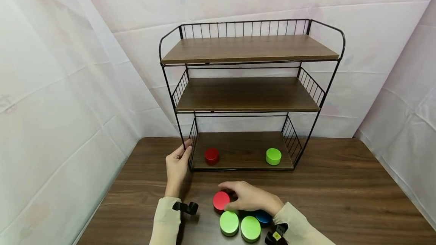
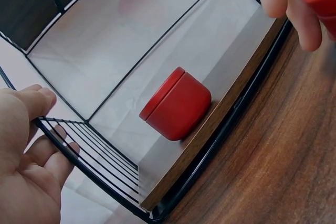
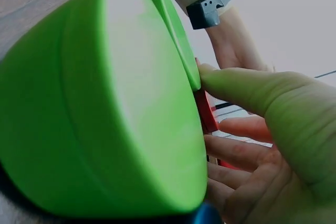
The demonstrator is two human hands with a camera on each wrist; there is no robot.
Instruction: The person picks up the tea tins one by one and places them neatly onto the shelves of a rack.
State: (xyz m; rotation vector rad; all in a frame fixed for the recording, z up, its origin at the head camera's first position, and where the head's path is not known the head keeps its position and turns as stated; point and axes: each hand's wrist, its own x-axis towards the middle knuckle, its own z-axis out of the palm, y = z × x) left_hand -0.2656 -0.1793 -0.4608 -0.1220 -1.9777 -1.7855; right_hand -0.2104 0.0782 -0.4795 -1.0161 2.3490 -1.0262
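My left hand [image 1: 177,163] grips the black wire side [image 2: 100,153] of a three-tier shelf rack at its lower left, thumb and fingers on either side of the top rail. Down on the table, my right hand [image 1: 250,196] holds a red round tin [image 1: 221,200] between thumb and fingers. Two green tins [image 1: 229,222] [image 1: 250,228] stand just below that hand, and a blue tin [image 1: 263,217] is partly hidden under its wrist. On the bottom shelf [image 1: 243,150] sit another red tin [image 2: 181,106] at the left and a green tin [image 1: 273,156] at the right.
The rack's middle shelf [image 1: 246,93] and top shelf [image 1: 250,48] are wooden boards in a black wire frame. White cloth [image 1: 85,86] hangs behind and on both sides of the brown wooden table [image 1: 340,192].
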